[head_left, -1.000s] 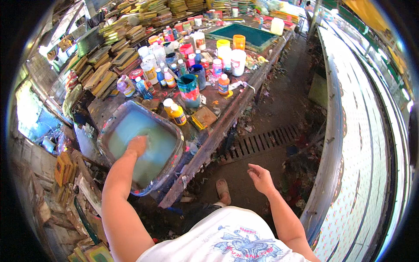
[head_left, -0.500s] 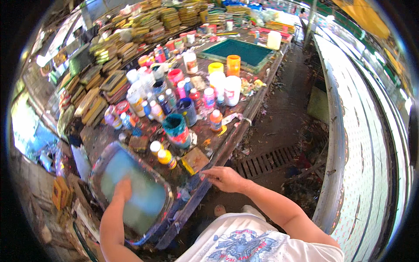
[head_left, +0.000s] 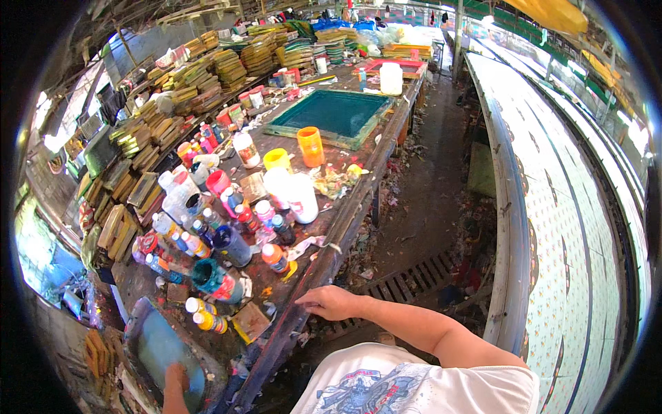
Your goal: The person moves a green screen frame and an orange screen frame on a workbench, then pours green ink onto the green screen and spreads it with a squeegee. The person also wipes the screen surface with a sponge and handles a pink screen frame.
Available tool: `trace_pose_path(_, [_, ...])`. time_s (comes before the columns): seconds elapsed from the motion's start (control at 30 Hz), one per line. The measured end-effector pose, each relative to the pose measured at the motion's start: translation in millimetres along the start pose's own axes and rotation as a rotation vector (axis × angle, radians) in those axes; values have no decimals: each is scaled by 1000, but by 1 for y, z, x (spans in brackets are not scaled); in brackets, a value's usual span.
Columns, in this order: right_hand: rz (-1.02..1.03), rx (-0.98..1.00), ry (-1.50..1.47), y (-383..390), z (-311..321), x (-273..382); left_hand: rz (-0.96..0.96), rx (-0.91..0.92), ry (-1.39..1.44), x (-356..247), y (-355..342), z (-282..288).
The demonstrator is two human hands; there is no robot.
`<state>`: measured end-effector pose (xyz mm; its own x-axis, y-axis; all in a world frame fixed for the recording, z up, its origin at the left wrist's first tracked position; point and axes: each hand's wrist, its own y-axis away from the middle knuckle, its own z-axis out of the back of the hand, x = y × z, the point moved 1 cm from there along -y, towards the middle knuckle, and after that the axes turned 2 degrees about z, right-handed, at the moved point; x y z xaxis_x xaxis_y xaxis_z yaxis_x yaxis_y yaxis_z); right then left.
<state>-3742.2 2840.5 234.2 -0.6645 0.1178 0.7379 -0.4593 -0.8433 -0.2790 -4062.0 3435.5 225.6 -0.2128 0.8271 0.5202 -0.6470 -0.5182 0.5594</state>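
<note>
Hands work apart: the left hand (head_left: 177, 378) dips into cloudy water, so what it grasps, if anything, cannot be told; the right hand (head_left: 332, 302), fingers loosely bent around nothing visible, is at the worktop's edge. One second ago the right hand hung over the floor, well apart from that edge, while the left was already in the water. Largest about them, the worktop (head_left: 341, 207) stretches ahead of both hands, and a long pale patterned table (head_left: 572, 241) runs to the right hand's right. Far ahead of the right hand lies a green-panelled frame (head_left: 338, 110). The basin (head_left: 210, 362) surrounds the left hand, lower left of the right. Between the hands, farther forward, come a teal-stained tub (head_left: 217, 281), a small block (head_left: 252, 322) and two yellow bottles (head_left: 209, 321).
</note>
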Motion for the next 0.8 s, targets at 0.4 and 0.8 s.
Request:
trace_pose_path(0.4, [-211,-154,-196,88,120,-116,730,-257,1693,-10,77,-51])
trace_pose_path(0.8, [-426,-209,-248,117,200,-162,723,-140,924,-46,88,-5])
